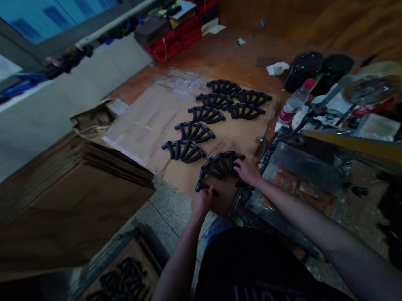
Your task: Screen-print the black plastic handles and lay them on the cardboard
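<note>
Between the fingers of the left hand (202, 201) and right hand (248, 171) is a black ribbed piece (221, 165), over the near end of a cardboard sheet (151, 112); both sets of fingers seem curled round its ends, though the left fingertips are partly hidden. It looks stiff, fairly light and perhaps slippery, best held by those ends. Similar pieces (186, 151) lie beyond the fingers; bare cardboard opens farther left, while the sheet's edge runs just beside the left fingers.

Left fingers (209, 192), right fingers (238, 164) on black parts (223, 164)
</note>
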`<move>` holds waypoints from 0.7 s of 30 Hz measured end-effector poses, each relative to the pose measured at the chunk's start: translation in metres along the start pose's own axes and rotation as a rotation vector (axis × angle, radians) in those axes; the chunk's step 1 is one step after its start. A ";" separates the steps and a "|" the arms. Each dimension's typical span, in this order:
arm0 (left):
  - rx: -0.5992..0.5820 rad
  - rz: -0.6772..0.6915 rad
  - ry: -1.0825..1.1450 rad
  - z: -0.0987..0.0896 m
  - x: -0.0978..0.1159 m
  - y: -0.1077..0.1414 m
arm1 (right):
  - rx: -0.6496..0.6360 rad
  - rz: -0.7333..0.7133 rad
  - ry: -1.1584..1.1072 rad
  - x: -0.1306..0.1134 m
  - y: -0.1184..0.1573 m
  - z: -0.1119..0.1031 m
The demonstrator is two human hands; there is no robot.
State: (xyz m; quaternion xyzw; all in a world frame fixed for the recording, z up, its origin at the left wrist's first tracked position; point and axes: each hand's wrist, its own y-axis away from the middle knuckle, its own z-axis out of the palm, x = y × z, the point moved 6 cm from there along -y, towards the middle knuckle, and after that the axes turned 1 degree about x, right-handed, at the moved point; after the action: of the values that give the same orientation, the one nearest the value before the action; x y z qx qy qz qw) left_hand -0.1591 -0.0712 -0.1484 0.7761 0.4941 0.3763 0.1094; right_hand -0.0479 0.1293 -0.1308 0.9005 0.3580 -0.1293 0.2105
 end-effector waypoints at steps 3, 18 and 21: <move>0.105 0.194 -0.058 -0.006 0.029 0.006 | 0.011 0.028 -0.024 0.007 -0.012 0.004; 0.089 0.203 -0.214 0.002 0.068 -0.025 | 0.051 0.046 -0.021 0.021 -0.035 -0.004; 0.115 0.197 -0.212 0.005 0.068 -0.027 | 0.049 0.037 -0.023 0.021 -0.037 0.000</move>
State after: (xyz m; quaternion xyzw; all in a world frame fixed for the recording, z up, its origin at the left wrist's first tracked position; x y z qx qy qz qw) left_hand -0.1584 0.0010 -0.1343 0.8612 0.4219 0.2724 0.0787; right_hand -0.0583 0.1659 -0.1495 0.9103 0.3353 -0.1442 0.1950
